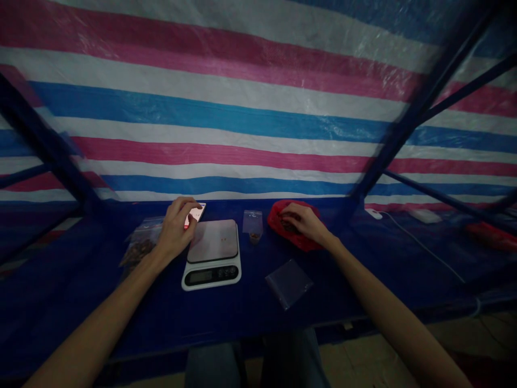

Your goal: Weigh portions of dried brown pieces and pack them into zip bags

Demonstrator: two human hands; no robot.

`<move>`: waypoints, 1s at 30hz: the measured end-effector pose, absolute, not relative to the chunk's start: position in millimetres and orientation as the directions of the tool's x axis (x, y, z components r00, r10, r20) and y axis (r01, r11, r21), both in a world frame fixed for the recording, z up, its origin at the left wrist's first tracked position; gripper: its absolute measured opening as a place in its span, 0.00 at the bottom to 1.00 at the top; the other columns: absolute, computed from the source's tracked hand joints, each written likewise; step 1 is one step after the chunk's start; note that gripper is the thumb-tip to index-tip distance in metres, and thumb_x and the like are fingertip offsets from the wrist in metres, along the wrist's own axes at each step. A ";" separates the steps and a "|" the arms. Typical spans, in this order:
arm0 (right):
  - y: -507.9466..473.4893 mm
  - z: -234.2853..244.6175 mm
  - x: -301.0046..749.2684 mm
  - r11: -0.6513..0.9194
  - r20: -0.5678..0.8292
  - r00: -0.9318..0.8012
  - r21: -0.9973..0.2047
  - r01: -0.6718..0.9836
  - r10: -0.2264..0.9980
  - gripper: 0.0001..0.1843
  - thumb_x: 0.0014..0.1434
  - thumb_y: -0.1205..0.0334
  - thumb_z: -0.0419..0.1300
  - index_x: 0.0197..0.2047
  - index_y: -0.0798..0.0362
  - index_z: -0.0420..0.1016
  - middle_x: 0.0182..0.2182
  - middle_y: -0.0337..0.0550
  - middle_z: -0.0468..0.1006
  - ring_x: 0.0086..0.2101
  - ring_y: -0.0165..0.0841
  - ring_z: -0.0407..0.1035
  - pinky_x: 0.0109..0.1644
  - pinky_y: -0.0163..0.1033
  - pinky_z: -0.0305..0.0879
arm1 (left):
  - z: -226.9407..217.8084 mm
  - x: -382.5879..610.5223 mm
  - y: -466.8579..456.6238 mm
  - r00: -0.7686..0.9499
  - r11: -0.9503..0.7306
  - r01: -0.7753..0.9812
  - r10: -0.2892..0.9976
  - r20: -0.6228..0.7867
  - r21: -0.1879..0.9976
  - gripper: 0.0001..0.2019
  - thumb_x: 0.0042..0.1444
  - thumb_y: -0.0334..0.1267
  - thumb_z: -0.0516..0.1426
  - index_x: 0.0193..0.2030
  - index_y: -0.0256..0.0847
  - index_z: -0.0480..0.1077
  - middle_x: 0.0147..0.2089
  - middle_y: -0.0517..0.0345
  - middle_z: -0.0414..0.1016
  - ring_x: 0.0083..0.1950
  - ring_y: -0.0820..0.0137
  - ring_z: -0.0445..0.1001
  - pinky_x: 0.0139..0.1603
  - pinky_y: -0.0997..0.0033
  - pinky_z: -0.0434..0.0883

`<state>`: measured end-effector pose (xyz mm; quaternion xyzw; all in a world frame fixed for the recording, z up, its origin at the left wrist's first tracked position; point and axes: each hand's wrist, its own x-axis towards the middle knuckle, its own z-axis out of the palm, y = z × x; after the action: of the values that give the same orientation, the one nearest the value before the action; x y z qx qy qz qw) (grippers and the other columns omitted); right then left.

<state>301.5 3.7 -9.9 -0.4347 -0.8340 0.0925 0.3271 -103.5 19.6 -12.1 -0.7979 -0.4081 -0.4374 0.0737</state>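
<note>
Your right hand [301,220] reaches into the red bag [310,246] on the blue tabletop [165,318], to the right of the small clear bag [253,221]. Its fingers curl down among the dark bits in there, and you can't tell from here if they pinch any. Your left hand [177,218] is bent over the phone [197,213], with a gap between thumb and pointing finger. You can't tell if it grips the phone or just touches it.

The red bag looks thin and soft, so it would likely fold and slide if you tugged one side. Its rim seems the best place to hold. The bits look small, dry and light, so fingertips should do, with a soft pinch in case they crumble.

The scale [214,250] sits between your hands, with a few tiny specks on its plate. The small clear bag has some bits at its bottom. The flat clear bag [289,283], nearer to you, looks thin and slippery, so an edge or corner should be easiest to take. A bigger clear bag [141,247] of brown lumps lies by your left wrist.
</note>
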 end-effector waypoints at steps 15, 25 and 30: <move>-16.0 14.7 274.4 0.680 0.629 -0.305 -0.524 0.513 0.715 0.04 0.63 0.62 0.64 0.40 0.52 0.80 0.38 0.44 0.80 0.41 0.35 0.74 0.49 0.42 0.68 | -10.5 -94.0 15.3 0.306 -0.698 0.665 0.579 0.756 0.265 0.12 0.57 0.29 0.50 0.43 0.42 0.72 0.49 0.51 0.70 0.54 0.61 0.71 0.60 0.55 0.68; -15.4 19.5 209.4 0.725 0.343 -0.651 -0.464 0.509 0.677 0.05 0.63 0.69 0.63 0.42 0.56 0.80 0.37 0.43 0.78 0.36 0.31 0.72 0.43 0.36 0.68 | -11.5 -90.9 13.4 0.331 -0.720 0.632 0.586 0.740 0.287 0.13 0.57 0.25 0.49 0.43 0.41 0.71 0.50 0.52 0.68 0.54 0.63 0.70 0.59 0.56 0.68; -6.8 18.4 210.2 0.743 0.286 -0.708 -0.446 0.498 0.646 0.04 0.63 0.71 0.63 0.40 0.56 0.80 0.39 0.45 0.78 0.38 0.31 0.74 0.45 0.36 0.68 | -11.1 -91.2 12.9 0.341 -0.744 0.612 0.555 0.759 0.270 0.14 0.58 0.24 0.49 0.44 0.41 0.70 0.50 0.52 0.68 0.54 0.63 0.70 0.59 0.56 0.68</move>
<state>210.2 -6.8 18.4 -0.3150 -0.9082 0.1706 0.2165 -91.2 12.9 -11.1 -0.8182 -0.3566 -0.4500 0.0312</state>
